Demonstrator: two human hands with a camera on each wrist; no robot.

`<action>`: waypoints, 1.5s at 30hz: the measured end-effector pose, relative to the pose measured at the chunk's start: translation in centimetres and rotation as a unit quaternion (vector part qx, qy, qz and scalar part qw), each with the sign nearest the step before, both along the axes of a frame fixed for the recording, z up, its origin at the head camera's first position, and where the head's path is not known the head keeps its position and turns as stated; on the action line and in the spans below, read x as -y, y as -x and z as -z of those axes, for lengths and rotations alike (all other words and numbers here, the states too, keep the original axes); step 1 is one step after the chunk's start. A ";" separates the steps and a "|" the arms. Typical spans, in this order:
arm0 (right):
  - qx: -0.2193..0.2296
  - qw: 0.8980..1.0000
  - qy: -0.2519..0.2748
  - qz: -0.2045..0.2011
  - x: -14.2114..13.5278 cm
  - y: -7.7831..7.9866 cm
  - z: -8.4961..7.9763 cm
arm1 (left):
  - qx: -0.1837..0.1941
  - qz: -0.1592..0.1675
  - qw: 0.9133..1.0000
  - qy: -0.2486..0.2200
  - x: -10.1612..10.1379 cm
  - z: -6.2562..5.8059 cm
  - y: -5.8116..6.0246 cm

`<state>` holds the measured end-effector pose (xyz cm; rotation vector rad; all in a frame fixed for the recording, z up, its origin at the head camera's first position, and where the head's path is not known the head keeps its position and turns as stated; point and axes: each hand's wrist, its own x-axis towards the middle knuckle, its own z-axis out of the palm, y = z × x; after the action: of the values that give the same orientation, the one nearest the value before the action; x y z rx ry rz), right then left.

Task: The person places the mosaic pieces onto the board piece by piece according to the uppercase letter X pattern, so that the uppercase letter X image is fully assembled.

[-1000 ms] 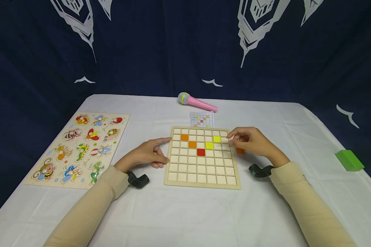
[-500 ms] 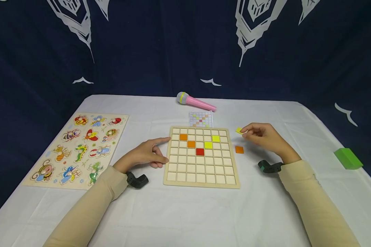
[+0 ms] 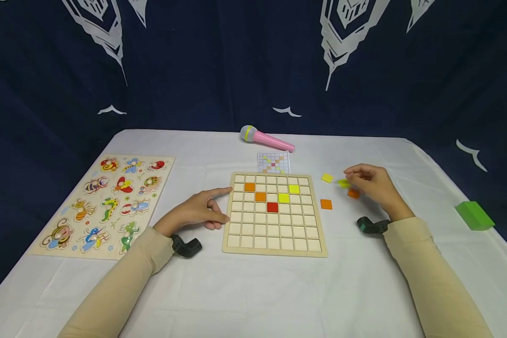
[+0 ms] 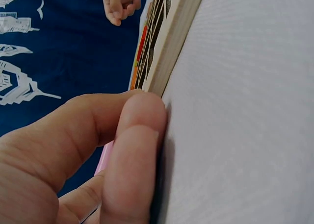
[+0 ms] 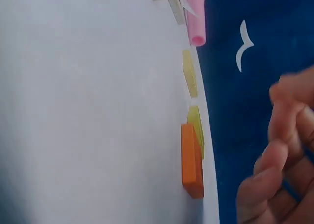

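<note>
The wooden grid board (image 3: 274, 255) lies in the middle of the table with two orange squares, two yellow squares and one red square (image 3: 272, 207) in its cells. My left hand (image 3: 196, 210) touches the board's left edge with the index fingertip and thumb; the left wrist view shows fingertips right at the wooden side. To the right of the board, my right hand (image 3: 372, 185) hovers with loosely bent fingers over a yellow tile (image 3: 344, 183) and an orange tile (image 3: 353, 193). Nothing shows between its fingers (image 5: 265, 182) in the right wrist view.
Another yellow tile (image 3: 327, 178) and orange tile (image 3: 326, 204) lie beside the board. Behind it are a pattern card (image 3: 273, 162) and a pink toy microphone (image 3: 272, 140). An insect puzzle (image 3: 110, 206) lies at left, a green block (image 3: 475, 216) at the right edge.
My right hand has moved from the board's right edge past one yellow tile to the tiles farther right. The left hand stays at the board's left edge.
</note>
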<state>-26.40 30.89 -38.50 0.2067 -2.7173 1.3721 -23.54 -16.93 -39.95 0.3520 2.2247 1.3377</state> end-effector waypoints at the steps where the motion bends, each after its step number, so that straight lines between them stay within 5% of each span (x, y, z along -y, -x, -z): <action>1: 0.006 1.000 -0.004 0.013 -0.1 0.0 0.0 | -0.001 0.001 1.000 0.001 0.0 0.0 0.0; 6: 0.042 0.998 -0.021 0.043 -0.6 0.5 0.4 | -0.001 0.001 1.000 -0.001 0.1 0.0 0.1; 21: 0.075 0.993 -0.088 0.027 -0.4 0.7 1.7 | -0.002 0.001 1.000 -0.007 0.2 0.1 -0.1; 45: 0.045 0.990 -0.124 0.045 -0.1 0.2 1.6 | -0.010 0.004 1.000 -0.003 0.1 0.3 -0.1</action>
<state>-26.61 30.96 -40.06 0.0396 -2.9275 1.0447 -23.43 -16.98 -40.22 0.3782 2.2338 1.3419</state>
